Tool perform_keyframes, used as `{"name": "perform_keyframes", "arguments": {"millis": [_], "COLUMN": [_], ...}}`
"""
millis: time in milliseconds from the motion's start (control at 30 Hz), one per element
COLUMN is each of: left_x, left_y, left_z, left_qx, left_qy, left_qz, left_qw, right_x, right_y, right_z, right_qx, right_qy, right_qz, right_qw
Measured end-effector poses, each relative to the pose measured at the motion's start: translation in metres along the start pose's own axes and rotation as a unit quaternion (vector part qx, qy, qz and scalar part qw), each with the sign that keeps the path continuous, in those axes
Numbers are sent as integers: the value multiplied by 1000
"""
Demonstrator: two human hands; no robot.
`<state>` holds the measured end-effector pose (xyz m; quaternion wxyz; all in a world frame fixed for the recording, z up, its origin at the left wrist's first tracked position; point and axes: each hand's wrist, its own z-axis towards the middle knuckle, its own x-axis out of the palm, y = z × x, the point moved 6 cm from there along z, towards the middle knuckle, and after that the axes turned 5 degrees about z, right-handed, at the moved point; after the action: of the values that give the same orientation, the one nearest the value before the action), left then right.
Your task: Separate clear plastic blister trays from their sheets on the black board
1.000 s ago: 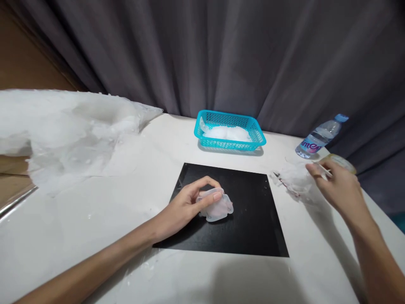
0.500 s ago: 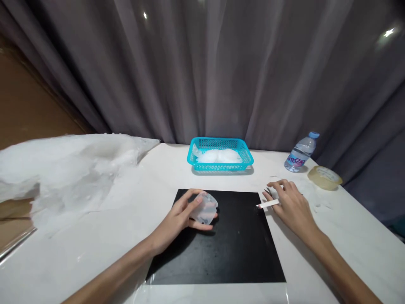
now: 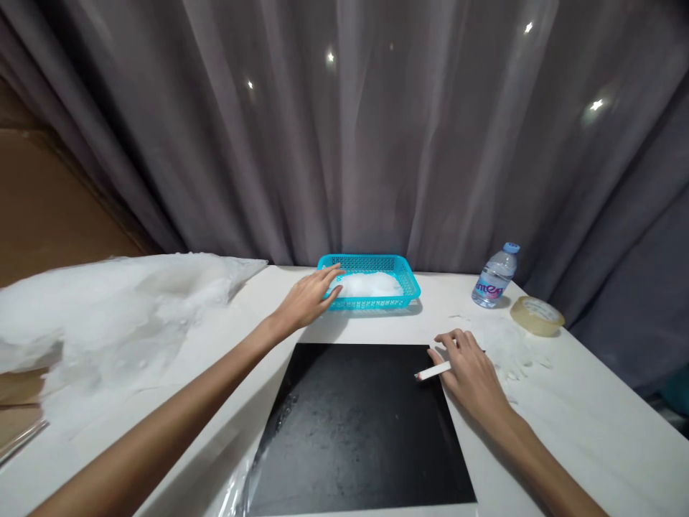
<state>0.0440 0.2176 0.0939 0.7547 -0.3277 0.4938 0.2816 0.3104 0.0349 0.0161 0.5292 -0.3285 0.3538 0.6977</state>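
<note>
Right, the curtain (image 3: pixel 371 158) fills the back, and in front of it runs the white bench (image 3: pixel 592 424), with a bag (image 3: pixel 134 323), clear and stuffed with something white, sprawled along its left side. Nearest to us lies the mat (image 3: pixel 360 431), black and flat, and just beyond it, near the curtain, the basket (image 3: pixel 371 303), blue and low-walled.

And there's the change! Half a second ago the left hand (image 3: pixel 309 294) had a translucent piece over the mat; now it's across at the basket's left end, fingers spread, thumb well apart, nothing seen in its grasp. That suggests the piece has just been let go into the basket, leaving this hand free, though fingers and rim hide that corner and I can't pick the piece out, nor tell whether the fingers touch the rim.

Over on the right, the bottle (image 3: pixel 492 280) stands upright near the basket, the tape (image 3: pixel 538 316) lying flat just beside it. The right hand (image 3: pixel 468 359) hangs at the mat's right edge, curled around a stick (image 3: pixel 435 370), white and slim, its end poking out over the mat, so that tool looks ready to use. White pieces (image 3: pixel 371 285) sit heaped inside the basket. Smallest of all, scraps (image 3: pixel 519 362) litter the bench between right hand and tape.
</note>
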Motion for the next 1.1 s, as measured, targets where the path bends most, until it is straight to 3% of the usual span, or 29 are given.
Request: {"name": "perform_keyframes", "arguments": {"millis": [133,267,367,467,700,933,1033,1067,1100], "left_x": [-30,-63,-69,-62,-56,-90,-110,-115,-118], "left_y": [63,129,157,166,154,105,74,65,55], "left_z": [-55,-115,-150,-167,-161,-153,-144,-141,-137], "left_qx": [-84,-172,-215,-239,-247,-250,-212,-179,-160], "left_qy": [-3,39,79,109,94,-68,-145,-202,-207], "left_qz": [117,201,220,216,242,203,71,-143,-218], "left_qw": [990,964,948,940,934,944,964,952,940], "right_x": [1,5,10,14,18,13,11,10,9], "right_y": [6,19,26,26,28,32,33,34,36], "right_z": [-3,-9,-13,-15,-18,-15,-14,-14,-14], "right_qx": [-21,-50,-59,-58,-70,-60,-54,-52,-51], "right_qy": [-8,-3,2,3,0,13,21,22,21], "right_qz": [3,18,38,50,75,107,126,133,142], "right_qw": [1000,999,998,997,995,992,990,989,988]}}
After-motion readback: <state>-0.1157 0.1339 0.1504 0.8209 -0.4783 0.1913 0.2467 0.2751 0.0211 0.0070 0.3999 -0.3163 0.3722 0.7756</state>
